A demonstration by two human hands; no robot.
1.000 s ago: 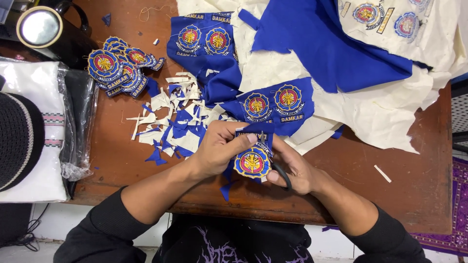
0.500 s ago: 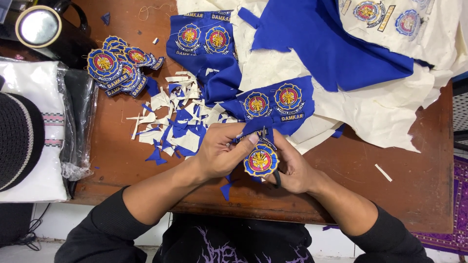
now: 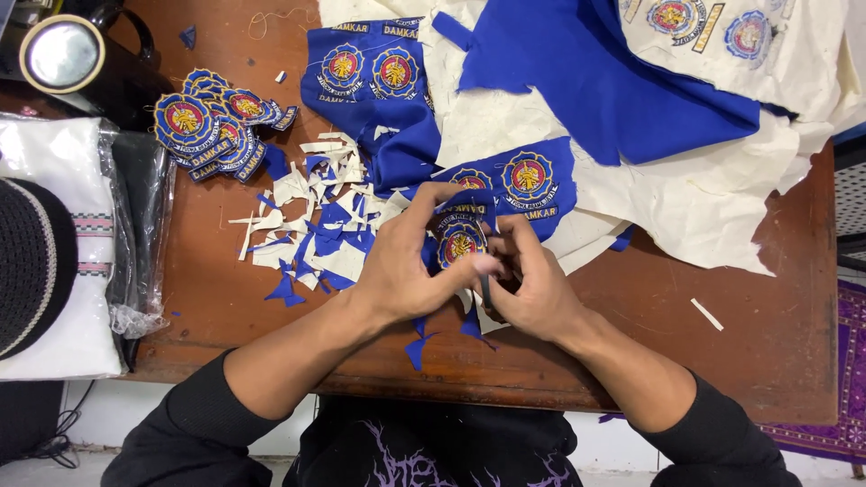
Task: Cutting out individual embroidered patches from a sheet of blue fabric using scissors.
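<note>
Far left: a black cap (image 3: 32, 271) lies on a white folded cloth (image 3: 63, 234) in clear plastic wrap, overhanging the table (image 3: 758, 361) edge. Above it, a tape roll (image 3: 61, 54) with a shiny face.

Left of centre: a stack of finished patches (image 3: 212, 126), round with a curved bar beneath, fanned on bare wood. Just right of it, a heap of scraps (image 3: 316, 225), white and blue slivers, reaching up to the left hand. Further blue bits lie at the near table edge below both hands.

Centre: left hand (image 3: 406, 271) is curled, thumb and fingers pinching the patch (image 3: 460, 243), a round blue emblem with a red and gold middle, held just above the table between the two hands. The fingertips cover its left rim.

Right hand (image 3: 532, 289) is closed around dark scissors (image 3: 487, 290), fingers pressed together over the handles; only a short dark length shows beside the patch, and whether the blades are apart cannot be told. Both hands hide the lower edge of the patch.

Behind the hands: a blue strip (image 3: 519, 185) carrying two uncut emblems, touching the held patch from above. Up left of it, another blue piece (image 3: 370, 77) with two emblems.

Right: a large blue cloth (image 3: 613, 81) over white backing (image 3: 713, 198), which spreads to the far right table edge. One white sliver (image 3: 707, 314) lies alone on bare wood.
</note>
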